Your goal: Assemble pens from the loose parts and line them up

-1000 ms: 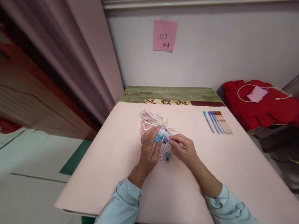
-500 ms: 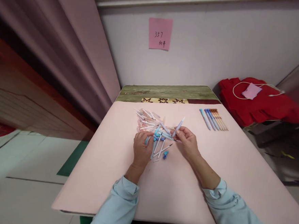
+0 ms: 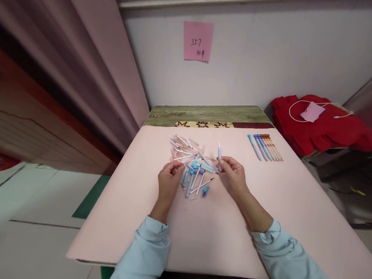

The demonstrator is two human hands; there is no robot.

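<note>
My right hand [image 3: 233, 173] pinches a pale lilac pen barrel [image 3: 220, 152], which points upward with a whitish tip at its top. My left hand [image 3: 169, 178] has its thumb and fingertips pressed together at the left side of a loose pile; whether something small is between them I cannot make out. Between my hands lie blue pen parts [image 3: 189, 184], white refills [image 3: 200, 184] with dark tips, and a small blue piece [image 3: 205, 191] near the front. Behind them is a heap of pinkish clear parts and refills [image 3: 180, 147].
A row of pens [image 3: 263, 148] with blue and brown tops lies at the right on the pink-covered table [image 3: 217, 235]. Beyond the table's right edge is a red cloth [image 3: 330, 128] with a white cable on it. A pink note [image 3: 197, 41] hangs on the wall.
My left hand has drawn back left from the pile, uncovering more blue parts. The lilac barrel in my right hand has turned from slanted to nearly upright.
</note>
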